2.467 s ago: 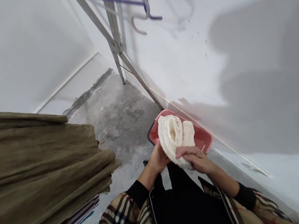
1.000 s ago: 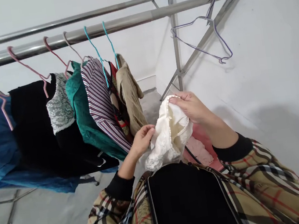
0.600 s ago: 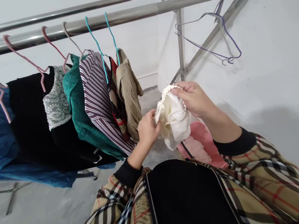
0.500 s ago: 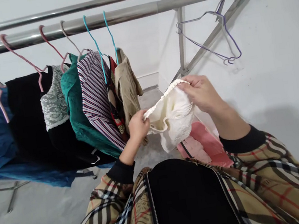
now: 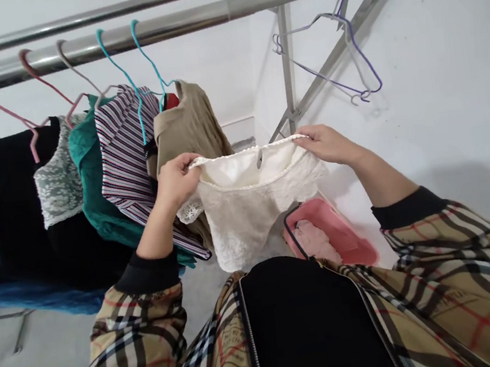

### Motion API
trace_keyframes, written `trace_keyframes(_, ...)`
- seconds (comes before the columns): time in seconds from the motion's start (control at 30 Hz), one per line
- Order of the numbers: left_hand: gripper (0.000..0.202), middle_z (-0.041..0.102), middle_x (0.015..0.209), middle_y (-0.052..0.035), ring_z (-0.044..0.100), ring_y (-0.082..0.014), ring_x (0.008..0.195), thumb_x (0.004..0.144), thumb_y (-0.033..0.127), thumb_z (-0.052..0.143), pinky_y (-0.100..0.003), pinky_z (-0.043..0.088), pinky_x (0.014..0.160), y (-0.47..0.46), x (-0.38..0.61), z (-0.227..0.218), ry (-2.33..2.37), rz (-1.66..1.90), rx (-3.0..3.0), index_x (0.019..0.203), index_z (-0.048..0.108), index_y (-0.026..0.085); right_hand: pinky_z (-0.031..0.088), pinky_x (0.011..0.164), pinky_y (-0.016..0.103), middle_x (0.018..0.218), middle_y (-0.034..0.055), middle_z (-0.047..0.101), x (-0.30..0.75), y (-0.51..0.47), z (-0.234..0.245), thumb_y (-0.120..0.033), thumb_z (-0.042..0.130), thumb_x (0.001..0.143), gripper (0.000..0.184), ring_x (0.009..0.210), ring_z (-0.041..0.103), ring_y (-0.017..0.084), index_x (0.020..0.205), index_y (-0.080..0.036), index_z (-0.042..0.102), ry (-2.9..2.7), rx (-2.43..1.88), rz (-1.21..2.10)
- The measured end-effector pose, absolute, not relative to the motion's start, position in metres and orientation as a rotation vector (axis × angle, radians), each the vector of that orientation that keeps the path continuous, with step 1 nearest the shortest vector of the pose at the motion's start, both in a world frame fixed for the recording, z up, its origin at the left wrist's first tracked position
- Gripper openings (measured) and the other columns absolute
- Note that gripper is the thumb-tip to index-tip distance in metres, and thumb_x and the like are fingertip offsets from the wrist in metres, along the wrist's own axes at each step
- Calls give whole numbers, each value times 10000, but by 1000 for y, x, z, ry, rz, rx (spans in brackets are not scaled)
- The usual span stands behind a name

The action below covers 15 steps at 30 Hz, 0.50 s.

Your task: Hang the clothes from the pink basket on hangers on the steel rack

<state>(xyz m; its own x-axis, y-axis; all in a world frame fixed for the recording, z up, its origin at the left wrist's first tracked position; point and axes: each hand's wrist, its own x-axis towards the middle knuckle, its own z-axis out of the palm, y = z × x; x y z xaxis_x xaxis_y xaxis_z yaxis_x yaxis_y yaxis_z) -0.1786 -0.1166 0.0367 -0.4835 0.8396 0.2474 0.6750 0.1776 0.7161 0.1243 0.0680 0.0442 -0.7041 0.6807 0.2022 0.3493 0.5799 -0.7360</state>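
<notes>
A white lace top [image 5: 249,213] hangs stretched between my two hands, its wide neckline uppermost and a small opening at the back edge. My left hand [image 5: 178,180] pinches the neckline's left end, right in front of a khaki garment [image 5: 185,119] on the rack. At the other end, my right hand [image 5: 326,145] grips the neckline between thumb and fingers. The lower part of the top drops freely toward my body. Below and right of it stands a pink basket [image 5: 347,233] with pale pink cloth [image 5: 314,240] inside.
A metal clothes rack [image 5: 204,22] crosses the view. Several garments hang on it, among them a striped shirt [image 5: 126,151], a green one [image 5: 85,151] and a black one [image 5: 17,221]. Bare purple and grey hangers [image 5: 361,52] hang at its right end, near the white wall [image 5: 463,86].
My hands have spread apart, the left one moving leftward, so the bunched white top is now stretched wide. The rack has shifted left in view, and more of the basket shows.
</notes>
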Motion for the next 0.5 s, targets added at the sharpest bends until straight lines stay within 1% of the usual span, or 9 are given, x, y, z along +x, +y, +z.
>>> trace_keyframes(0.07,433,726,976,-82,624,-197,841,783,259,525,-296,491,749,-111,-182,38,2276,1175,1475,1185,644,153,365,593,268,663,7,561,126,75,40,-514,528,873,352,637,507,141,747,-191,591,-2316,-805,1074)
trace_keyframes(0.17,414,722,987,-84,620,-204,857,796,279,528,-309,487,774,-105,-187,40,2326,1128,1509,1173,646,154,368,598,264,680,3,551,128,83,34,-586,548,853,397,650,502,141,758,-201,569,-2249,-791,1180)
trace_keyframes(0.27,384,718,986,-81,621,-216,865,813,312,531,-325,482,795,-103,-185,47,2412,1049,1538,1144,660,166,347,587,261,678,-2,524,127,87,33,-600,533,864,411,650,479,137,756,-205,553,-2206,-796,1126)
trace_keyframes(0.4,327,692,1054,-83,623,-242,938,789,317,572,-333,467,848,-104,-172,56,2589,984,1608,1066,702,202,302,566,263,624,-19,441,129,87,38,-569,521,886,420,609,413,122,679,-205,506,-2190,-822,982)
trace_keyframes(0.43,319,688,1052,-79,623,-240,937,779,312,574,-325,465,842,-104,-167,57,2584,999,1612,1048,711,209,300,566,266,618,-19,440,130,87,39,-566,526,884,421,604,411,122,670,-204,511,-2199,-823,970)
trace_keyframes(0.5,317,691,983,-65,624,-222,868,765,320,555,-301,470,779,-105,-156,54,2431,1098,1542,1013,716,203,313,574,271,625,-13,474,135,87,40,-562,534,876,420,607,432,127,667,-198,546,-2242,-811,971)
